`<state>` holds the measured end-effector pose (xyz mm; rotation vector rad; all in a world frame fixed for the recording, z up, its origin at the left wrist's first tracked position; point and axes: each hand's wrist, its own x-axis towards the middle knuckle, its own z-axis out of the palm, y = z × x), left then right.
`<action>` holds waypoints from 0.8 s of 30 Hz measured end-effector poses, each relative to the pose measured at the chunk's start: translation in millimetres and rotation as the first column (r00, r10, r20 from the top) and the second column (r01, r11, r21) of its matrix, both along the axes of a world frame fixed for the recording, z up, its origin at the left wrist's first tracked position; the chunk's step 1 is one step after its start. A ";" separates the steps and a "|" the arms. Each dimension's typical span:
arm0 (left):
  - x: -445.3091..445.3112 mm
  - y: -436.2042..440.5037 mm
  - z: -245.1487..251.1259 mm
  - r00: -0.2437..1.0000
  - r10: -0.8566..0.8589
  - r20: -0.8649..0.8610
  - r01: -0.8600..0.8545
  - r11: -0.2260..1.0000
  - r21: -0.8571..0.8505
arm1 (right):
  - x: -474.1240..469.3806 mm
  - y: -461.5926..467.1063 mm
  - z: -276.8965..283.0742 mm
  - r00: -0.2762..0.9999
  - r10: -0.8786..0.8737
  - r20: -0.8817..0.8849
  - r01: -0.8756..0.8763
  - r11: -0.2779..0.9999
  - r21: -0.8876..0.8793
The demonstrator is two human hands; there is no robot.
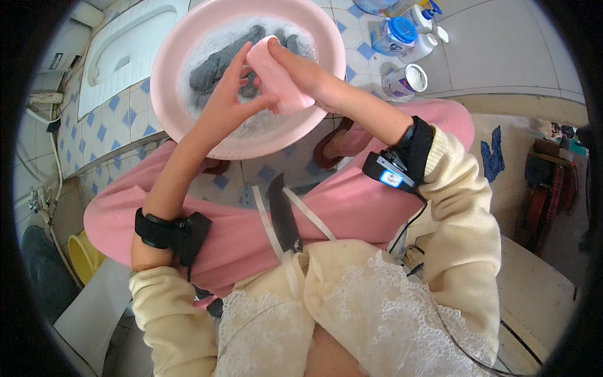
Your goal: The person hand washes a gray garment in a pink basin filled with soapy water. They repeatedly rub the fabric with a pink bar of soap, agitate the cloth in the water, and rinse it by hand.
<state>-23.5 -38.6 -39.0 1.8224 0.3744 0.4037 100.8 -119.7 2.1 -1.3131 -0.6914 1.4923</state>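
Observation:
A smooth pink object (281,80), perhaps a bar of soap or a plastic piece, is held above a pink plastic basin (166,80). My right hand (305,70) grips it along its far side, thumb on its upper end. The fingers and thumb of my left hand (235,89) touch its near side; how firmly they hold it I cannot tell. Below both hands, dark grey wet cloth (212,70) lies in foamy water (254,127) inside the basin.
Right of the basin stand an open white tub (409,81), a blue-lidded jar (395,35), a white bottle (419,48) and a pump bottle (420,18). A white squat toilet (129,52) is set in the raised tiled floor on the left. A yellow bucket (85,254) stands at lower left.

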 end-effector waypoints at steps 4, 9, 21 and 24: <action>1.8 2.2 -4.8 1.000 0.028 0.007 -0.027 0.999 -0.022 | 2.6 -1.0 -6.0 1.000 0.012 -0.023 -0.011 1.000 0.009; 0.7 7.8 -4.0 0.999 0.044 0.016 -0.044 0.999 0.020 | 62.5 -16.8 -5.1 0.993 0.043 0.110 -0.033 0.995 -0.090; -2.2 11.9 -9.4 0.996 0.075 -0.056 -0.079 0.994 -0.071 | 250.6 -172.2 32.0 0.474 -0.479 0.739 0.669 0.742 0.052; 1.6 9.9 -4.0 0.995 0.056 -0.084 -0.061 0.996 -0.057 | 249.1 -165.4 -24.1 0.514 -0.496 0.700 0.723 0.689 -0.043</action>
